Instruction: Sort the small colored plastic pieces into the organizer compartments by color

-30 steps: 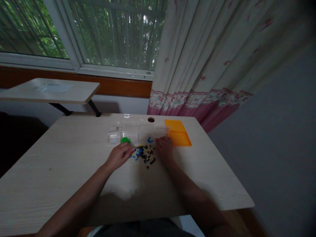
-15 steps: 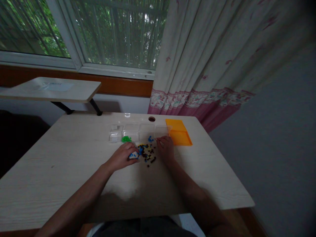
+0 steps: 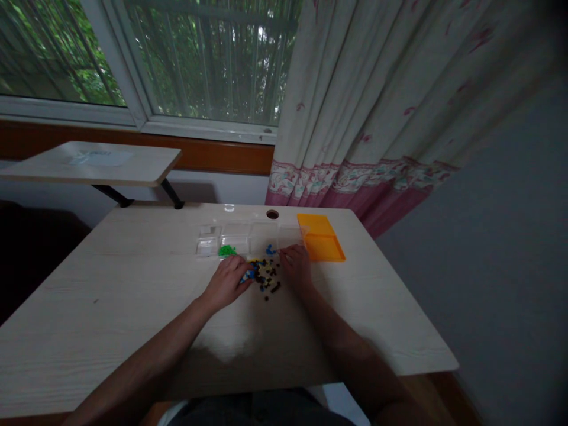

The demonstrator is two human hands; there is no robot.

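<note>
A small heap of blue, yellow and dark beads (image 3: 265, 275) lies on the pale wooden table (image 3: 133, 296). My left hand (image 3: 228, 281) rests at the heap's left edge, fingers curled down onto the blue beads. My right hand (image 3: 296, 266) sits at the heap's right edge, fingers pinched together near the clear compartment box (image 3: 242, 239). One compartment holds green beads (image 3: 226, 251), another a few blue beads (image 3: 270, 250). What either hand holds is too small to see.
An orange lid (image 3: 320, 238) lies right of the clear box. A cable hole (image 3: 272, 214) is at the table's far edge. A second small table (image 3: 89, 163) stands at the back left under the window; a curtain (image 3: 377, 106) hangs behind.
My left hand has slid right, from the heap's left side onto its blue beads. The right hand has barely moved.
</note>
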